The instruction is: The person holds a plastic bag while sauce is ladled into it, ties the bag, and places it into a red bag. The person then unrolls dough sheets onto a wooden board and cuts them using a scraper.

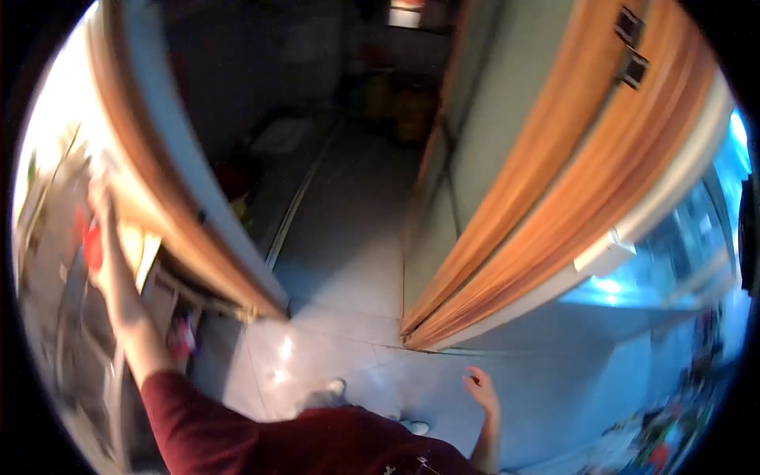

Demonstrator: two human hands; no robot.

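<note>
My left hand is raised at the far left, against the brightly lit wall beside the wooden door frame. Motion and glare blur its fingers, so whether it holds anything does not show. Close to its wrist is a red object of a kind I cannot make out; whether it touches the arm is unclear. My right hand hangs low over the floor, right of my body. Its fingers are loosely bent and apart, with nothing visible in them.
A doorway leads into a dark room with a tiled floor. On its right stands an open door with a frosted panel and metal hinges. A white box sits on the wall beyond. Blurred clutter lies lower right.
</note>
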